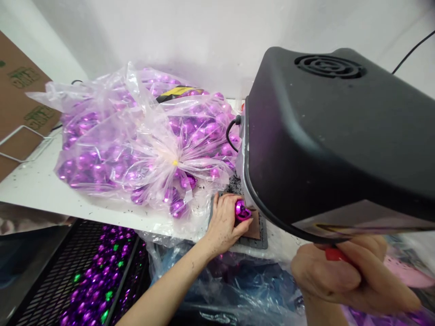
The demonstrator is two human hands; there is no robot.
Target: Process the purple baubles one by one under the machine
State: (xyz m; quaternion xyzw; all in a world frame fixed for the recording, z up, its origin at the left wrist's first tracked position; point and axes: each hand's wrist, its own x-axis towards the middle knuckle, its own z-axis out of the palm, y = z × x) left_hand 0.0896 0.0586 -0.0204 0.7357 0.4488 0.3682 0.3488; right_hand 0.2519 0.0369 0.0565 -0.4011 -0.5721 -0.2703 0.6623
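Observation:
My left hand (224, 222) is closed around a shiny purple bauble (242, 210), thumb and fingers at its sides. It keeps the bauble low over a brown board (253, 226) on a dark grey base (260, 242), beside a large black machine housing (326, 136). Below the housing's near edge, my right hand (353, 276) is wrapped round a red handle (335, 254), most of which the fingers hide. Clear plastic bags (175, 149) full of purple baubles lie left of the machine, one tied with a yellow band (175, 162).
A black mesh crate (50, 267) of purple and some green shiny pieces stands lower left. Clear plastic with something blue (238, 285) inside lies below the white table (30, 190). A cardboard box (20, 99) stands far left; a pink item (408, 271) shows at right.

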